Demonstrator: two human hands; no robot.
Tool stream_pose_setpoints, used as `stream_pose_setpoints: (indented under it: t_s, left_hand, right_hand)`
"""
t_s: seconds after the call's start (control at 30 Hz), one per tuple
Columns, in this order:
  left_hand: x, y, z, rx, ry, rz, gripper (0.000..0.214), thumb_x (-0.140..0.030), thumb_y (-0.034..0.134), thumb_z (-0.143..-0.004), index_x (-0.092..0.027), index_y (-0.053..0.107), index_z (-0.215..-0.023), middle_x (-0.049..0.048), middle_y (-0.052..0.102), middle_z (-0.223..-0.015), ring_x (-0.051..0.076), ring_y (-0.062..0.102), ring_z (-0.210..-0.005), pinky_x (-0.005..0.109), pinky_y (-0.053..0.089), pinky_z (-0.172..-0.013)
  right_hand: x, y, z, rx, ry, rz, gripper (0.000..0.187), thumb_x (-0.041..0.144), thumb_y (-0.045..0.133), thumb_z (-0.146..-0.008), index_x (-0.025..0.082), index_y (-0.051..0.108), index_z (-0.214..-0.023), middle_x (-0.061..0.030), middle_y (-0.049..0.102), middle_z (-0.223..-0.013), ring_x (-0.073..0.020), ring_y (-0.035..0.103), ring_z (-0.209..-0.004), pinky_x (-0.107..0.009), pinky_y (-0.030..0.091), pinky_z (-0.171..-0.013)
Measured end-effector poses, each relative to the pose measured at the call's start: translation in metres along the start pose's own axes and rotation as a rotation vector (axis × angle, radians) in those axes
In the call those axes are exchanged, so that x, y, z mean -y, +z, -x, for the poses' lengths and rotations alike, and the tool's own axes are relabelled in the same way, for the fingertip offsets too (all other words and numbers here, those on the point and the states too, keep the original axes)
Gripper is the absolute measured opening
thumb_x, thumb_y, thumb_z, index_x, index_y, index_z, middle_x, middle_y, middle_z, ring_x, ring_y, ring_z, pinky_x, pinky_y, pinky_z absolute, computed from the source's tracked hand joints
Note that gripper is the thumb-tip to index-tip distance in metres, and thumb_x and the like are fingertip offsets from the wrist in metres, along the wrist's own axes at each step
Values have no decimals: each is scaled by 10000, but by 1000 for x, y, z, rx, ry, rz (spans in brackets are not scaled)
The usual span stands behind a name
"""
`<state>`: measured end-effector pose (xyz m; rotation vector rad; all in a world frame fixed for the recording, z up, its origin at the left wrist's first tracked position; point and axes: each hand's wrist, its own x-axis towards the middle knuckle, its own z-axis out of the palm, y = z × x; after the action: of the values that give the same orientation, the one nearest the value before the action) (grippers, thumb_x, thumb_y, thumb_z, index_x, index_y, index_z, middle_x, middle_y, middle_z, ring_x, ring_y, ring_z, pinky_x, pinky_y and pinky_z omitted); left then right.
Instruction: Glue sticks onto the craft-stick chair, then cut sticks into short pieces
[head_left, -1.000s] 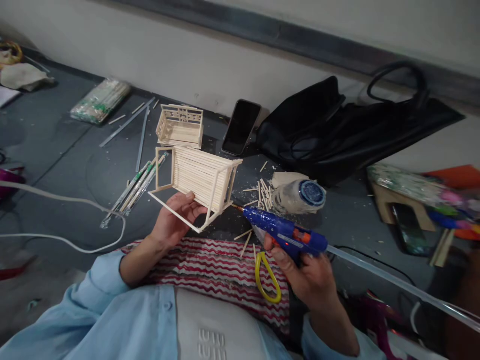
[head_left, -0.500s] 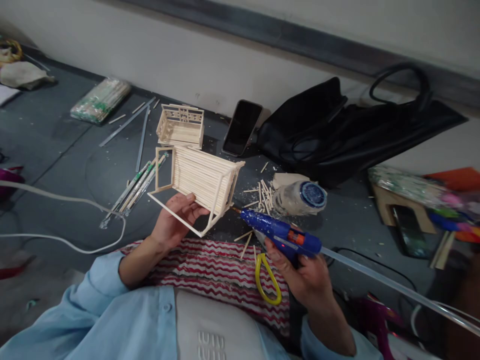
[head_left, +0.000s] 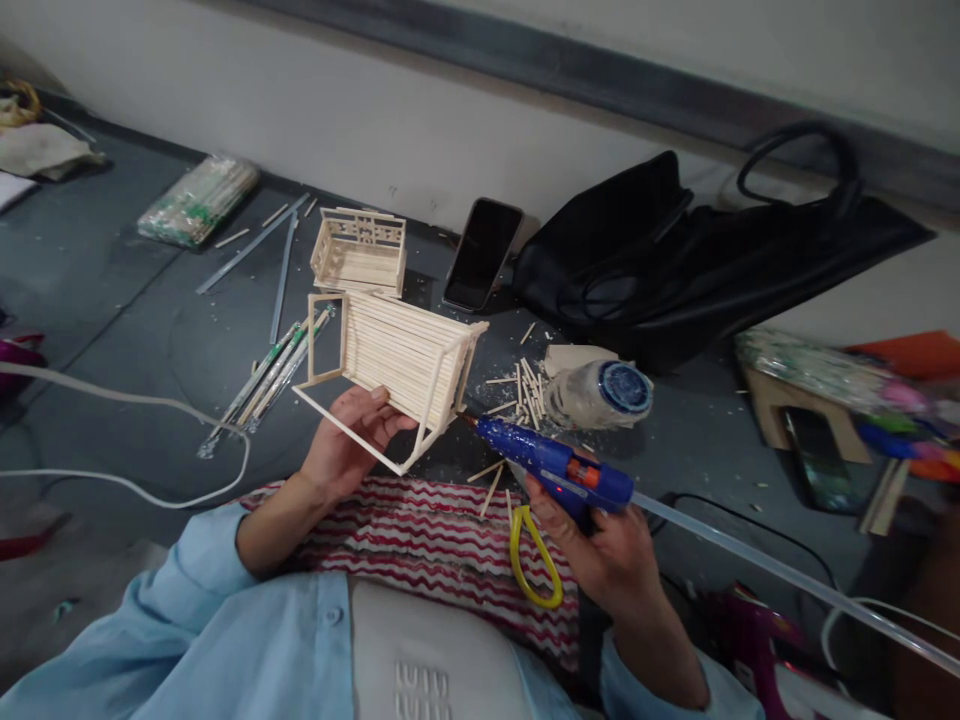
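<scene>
My left hand (head_left: 352, 435) grips a small frame model made of thin wooden sticks (head_left: 397, 355), tilted above the work surface, its slatted panel facing up. In my right hand (head_left: 611, 555) is a blue glue gun (head_left: 551, 460), with a long clear glue stick (head_left: 750, 550) running out of its back end. The gun's nozzle is at the model's lower right corner; whether it touches cannot be told. Behind the model stands a smaller stick-built piece (head_left: 360, 252) with a patterned back. A yellow scissor handle (head_left: 535, 560) lies below the gun on a red-and-white wavy cloth (head_left: 420, 545).
Cut sticks (head_left: 531, 392) lie beside a jar with a blue lid (head_left: 626, 388). A phone (head_left: 482, 255) and a black bag (head_left: 675, 260) are near the wall. Wrapped stick bundles (head_left: 199, 200), metal strips (head_left: 283, 280) and a white cable (head_left: 150, 400) are on the left.
My right hand has shifted the glue gun slightly to the left, its nozzle staying at the model's corner. My left hand and the model have barely moved.
</scene>
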<state>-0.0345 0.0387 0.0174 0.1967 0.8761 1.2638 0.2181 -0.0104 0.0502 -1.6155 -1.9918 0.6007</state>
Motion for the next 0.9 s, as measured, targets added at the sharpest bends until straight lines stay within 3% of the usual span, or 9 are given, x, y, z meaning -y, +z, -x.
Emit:
stream_pose_setpoints:
  t_s: [0.6, 0.9]
  left_hand:
    - [-1, 1, 0, -30, 13, 32, 76, -124, 686, -646, -141, 614, -626, 15, 681, -695, 126, 644, -604, 234, 579, -584]
    - [-2, 5, 3, 44, 1, 25, 67, -115, 685, -658, -117, 618, -662, 20, 684, -672, 132, 657, -597, 221, 579, -554]
  right_hand:
    - [-1, 1, 4, -30, 14, -58, 209, 430, 576, -799, 263, 681, -867, -24, 724, -790, -223, 677, -725, -372, 560, -750]
    - [-7, 7, 6, -7, -13, -40, 276, 448, 550, -820, 229, 695, -906, -42, 732, -870, -225, 681, -812, -359, 556, -786]
